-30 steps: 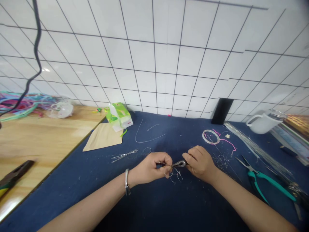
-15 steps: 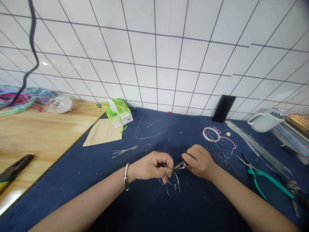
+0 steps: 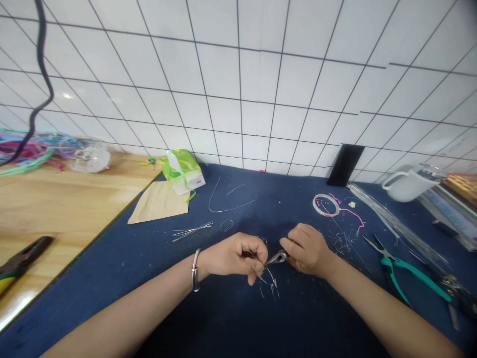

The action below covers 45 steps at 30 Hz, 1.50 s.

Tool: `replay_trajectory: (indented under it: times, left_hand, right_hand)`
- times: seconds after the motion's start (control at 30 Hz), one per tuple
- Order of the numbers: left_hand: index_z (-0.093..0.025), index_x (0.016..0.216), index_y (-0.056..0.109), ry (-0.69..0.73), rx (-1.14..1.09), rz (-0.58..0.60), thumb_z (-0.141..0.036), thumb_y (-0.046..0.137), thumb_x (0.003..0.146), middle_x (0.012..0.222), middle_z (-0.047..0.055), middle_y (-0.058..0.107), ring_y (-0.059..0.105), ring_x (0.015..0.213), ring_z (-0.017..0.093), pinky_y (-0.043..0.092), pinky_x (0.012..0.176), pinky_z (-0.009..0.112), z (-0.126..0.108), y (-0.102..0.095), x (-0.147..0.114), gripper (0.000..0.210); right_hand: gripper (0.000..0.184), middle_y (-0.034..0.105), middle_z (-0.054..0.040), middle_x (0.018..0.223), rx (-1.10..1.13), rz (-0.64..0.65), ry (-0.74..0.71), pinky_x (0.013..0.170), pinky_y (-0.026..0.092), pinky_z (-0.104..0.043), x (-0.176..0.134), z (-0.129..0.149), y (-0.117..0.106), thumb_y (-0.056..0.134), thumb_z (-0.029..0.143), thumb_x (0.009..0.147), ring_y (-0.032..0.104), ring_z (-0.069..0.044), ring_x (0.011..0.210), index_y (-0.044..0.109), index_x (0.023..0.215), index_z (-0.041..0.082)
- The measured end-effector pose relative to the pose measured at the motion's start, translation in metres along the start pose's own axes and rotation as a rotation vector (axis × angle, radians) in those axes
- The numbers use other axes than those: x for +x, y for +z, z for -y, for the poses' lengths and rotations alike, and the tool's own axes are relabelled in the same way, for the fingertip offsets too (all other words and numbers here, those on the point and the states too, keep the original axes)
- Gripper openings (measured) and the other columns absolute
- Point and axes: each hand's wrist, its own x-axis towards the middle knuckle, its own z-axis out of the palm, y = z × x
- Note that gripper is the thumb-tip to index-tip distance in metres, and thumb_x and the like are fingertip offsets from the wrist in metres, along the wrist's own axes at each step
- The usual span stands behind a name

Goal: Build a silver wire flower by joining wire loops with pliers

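Note:
Between the thumb and fingers of my left hand is pinched a piece of bent thin wire, its loose ends hanging below the fingertips with small pinkish bits on them. My right hand is closed round a pair of pliers, whose handles are hidden in the palm. The plier jaws point left and meet the wire right at my left fingertips. Whether the jaws are clamped on it is too small to tell.
Right of my hands lie green-handled pliers, wire clippings, a bundle of long wires and a round dish of pink beads. A white mug stands behind. Cut wires and a tissue pack are at left.
The hanging wire ends have shifted and swung slightly below my left fingertips. Both hands keep almost the same place and hold, and the view has tilted a little.

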Motion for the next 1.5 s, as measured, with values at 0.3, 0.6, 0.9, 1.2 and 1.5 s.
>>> replay_trajectory:
  times: [0.3, 0.6, 0.9, 1.2, 1.5]
  left_hand:
    - [-0.013, 0.076, 0.054, -0.079, -0.112, 0.062, -0.016, 0.061, 0.075, 0.063, -0.001, 0.059, 0.06, 0.05, 0.007, 0.045, 0.047, 0.015, 0.005, -0.001, 0.0, 0.008]
    - [-0.013, 0.073, 0.055, -0.101, -0.19, 0.062, -0.012, 0.063, 0.071, 0.058, -0.003, 0.059, 0.06, 0.047, 0.008, 0.046, 0.045, 0.016, 0.006, -0.004, 0.001, 0.008]
    - [-0.012, 0.074, 0.057, -0.08, -0.252, 0.071, -0.011, 0.064, 0.07, 0.061, -0.001, 0.062, 0.06, 0.048, 0.008, 0.045, 0.045, 0.015, 0.01, -0.005, 0.001, 0.008]
    - [-0.012, 0.074, 0.056, -0.02, -0.238, 0.036, -0.013, 0.063, 0.072, 0.059, -0.001, 0.06, 0.058, 0.047, 0.007, 0.044, 0.046, 0.016, 0.011, -0.004, 0.001, 0.008]
    - [-0.012, 0.076, 0.056, 0.014, -0.146, -0.035, -0.018, 0.062, 0.074, 0.061, -0.001, 0.06, 0.057, 0.048, 0.007, 0.041, 0.047, 0.017, 0.007, -0.008, 0.0, 0.009]
  right_hand:
    - [0.018, 0.052, -0.0052, 0.078, 0.021, 0.02, -0.013, 0.066, 0.038, -0.034, 0.0, 0.001, 0.001, 0.054, 0.024, 0.079, 0.045, -0.018, 0.074, 0.056, 0.095, 0.017]
    - [0.02, 0.051, -0.0066, 0.079, 0.133, 0.042, 0.034, 0.068, 0.039, -0.035, 0.001, 0.005, 0.006, 0.052, 0.026, 0.08, 0.045, -0.019, 0.076, 0.056, 0.096, 0.015]
    - [0.022, 0.05, -0.0068, 0.079, 0.133, 0.014, 0.026, 0.066, 0.039, -0.034, 0.003, 0.007, 0.007, 0.049, 0.027, 0.082, 0.045, -0.018, 0.073, 0.056, 0.098, 0.015]
    - [0.022, 0.049, -0.0062, 0.075, 0.118, 0.017, 0.03, 0.063, 0.037, -0.033, 0.001, 0.008, 0.007, 0.049, 0.028, 0.081, 0.042, -0.018, 0.069, 0.056, 0.096, 0.014]
    - [0.017, 0.048, -0.0046, 0.07, 0.092, 0.06, 0.081, 0.061, 0.035, -0.031, 0.005, 0.009, 0.005, 0.049, 0.028, 0.082, 0.04, -0.016, 0.066, 0.058, 0.088, 0.015]
